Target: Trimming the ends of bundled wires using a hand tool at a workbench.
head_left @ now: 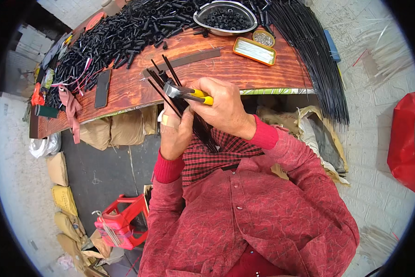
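My left hand (173, 136) is wrapped around a bundle of thin black rods (201, 131), which slant from my lap up toward the table edge. A pale bandage or tape strip (170, 121) shows on this hand. In my right hand (226, 105) is a pair of pliers with yellow-and-black handles (199, 94). Their metal jaws lie against the rods' upper ends, by a short black fitting (163, 75). Whether the jaws grip a rod cannot be made out.
A heap of black tubular parts (138, 32) covers the wooden table's (207, 71) far left. Behind my hands are a metal bowl of black rings (226, 31), a tin of white sticks (255, 51) and a phone (102, 88). Long black rods (320, 69) overhang the right. A red stool (124, 219) stands lower left.
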The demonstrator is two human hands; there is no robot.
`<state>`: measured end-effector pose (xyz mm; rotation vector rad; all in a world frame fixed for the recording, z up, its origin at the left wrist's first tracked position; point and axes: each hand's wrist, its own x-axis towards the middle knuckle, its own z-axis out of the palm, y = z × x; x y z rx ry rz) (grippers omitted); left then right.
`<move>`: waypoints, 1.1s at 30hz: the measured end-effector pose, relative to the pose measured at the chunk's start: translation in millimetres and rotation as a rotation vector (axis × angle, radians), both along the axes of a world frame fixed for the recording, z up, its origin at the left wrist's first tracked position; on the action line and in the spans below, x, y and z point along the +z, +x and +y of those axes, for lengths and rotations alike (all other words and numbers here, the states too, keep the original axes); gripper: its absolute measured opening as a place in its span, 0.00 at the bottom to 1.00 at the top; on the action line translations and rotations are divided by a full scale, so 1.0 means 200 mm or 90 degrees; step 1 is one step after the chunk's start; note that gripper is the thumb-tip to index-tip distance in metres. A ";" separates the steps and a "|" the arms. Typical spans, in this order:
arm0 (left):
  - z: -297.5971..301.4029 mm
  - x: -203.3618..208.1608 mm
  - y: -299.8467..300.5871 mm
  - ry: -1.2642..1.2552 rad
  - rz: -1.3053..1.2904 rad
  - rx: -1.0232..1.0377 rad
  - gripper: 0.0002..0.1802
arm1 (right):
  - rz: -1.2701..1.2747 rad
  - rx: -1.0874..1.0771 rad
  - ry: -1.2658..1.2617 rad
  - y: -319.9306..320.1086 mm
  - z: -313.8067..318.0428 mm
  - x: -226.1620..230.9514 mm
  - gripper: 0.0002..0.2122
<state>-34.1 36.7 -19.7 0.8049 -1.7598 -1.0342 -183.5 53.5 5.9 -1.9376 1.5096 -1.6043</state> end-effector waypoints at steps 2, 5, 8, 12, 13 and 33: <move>0.01 0.01 0.00 -0.015 -0.002 0.014 0.25 | -0.032 0.008 0.055 0.00 0.00 0.03 0.08; 0.00 0.00 -0.02 -0.037 -0.081 0.047 0.20 | -0.059 0.008 0.164 -0.01 -0.01 0.04 0.08; -0.01 -0.02 -0.05 -0.089 -0.100 0.086 0.19 | -0.027 -0.007 0.205 -0.03 -0.03 0.02 0.08; -0.01 0.00 -0.06 0.000 -0.042 0.039 0.21 | -0.299 0.176 0.393 -0.09 -0.06 0.02 0.09; -0.02 -0.01 -0.06 -0.026 -0.061 0.051 0.21 | -0.332 0.185 0.379 -0.09 -0.08 0.02 0.08; 0.00 0.00 -0.09 -0.051 -0.027 0.091 0.24 | -0.211 0.185 0.417 -0.10 -0.11 0.07 0.11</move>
